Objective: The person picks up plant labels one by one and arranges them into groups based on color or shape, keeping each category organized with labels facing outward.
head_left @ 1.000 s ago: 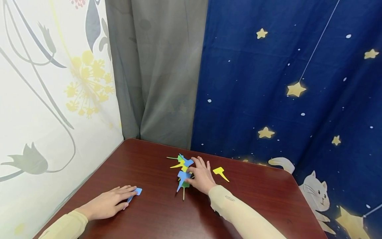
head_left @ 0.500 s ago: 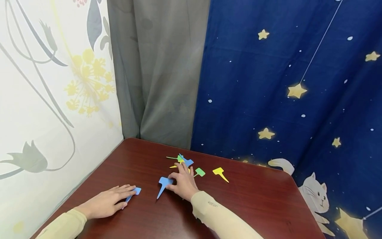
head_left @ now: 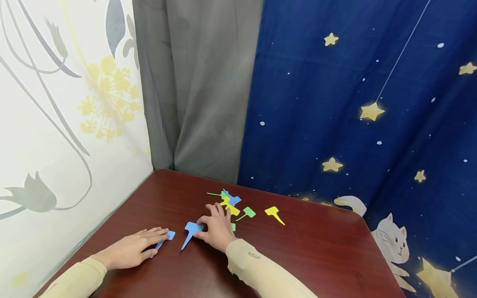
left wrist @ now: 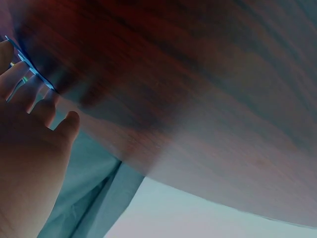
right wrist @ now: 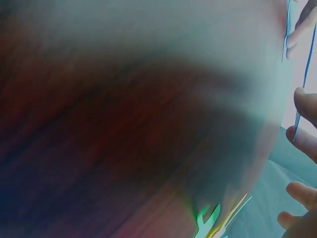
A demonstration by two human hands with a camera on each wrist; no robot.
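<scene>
In the head view my left hand lies on the table at left, its extended fingers resting on a blue T-shaped plant label. The left wrist view has that hand with its fingertips against the blue label's thin edge. To its right, my right hand pinches a second blue plant label between thumb and index finger, its pointed end towards me. That held label appears edge-on in the right wrist view, raised off the table. The other right fingers are spread.
Behind my right hand lies a loose cluster with blue, yellow and green labels. A green label and a yellow label lie apart at right. Another green label shows partly beside my right hand. Curtains back the table.
My right hand has moved left, away from the cluster, carrying the pinched blue label towards my left hand. Green labels it covered now show. The left hand has stayed on its label.
</scene>
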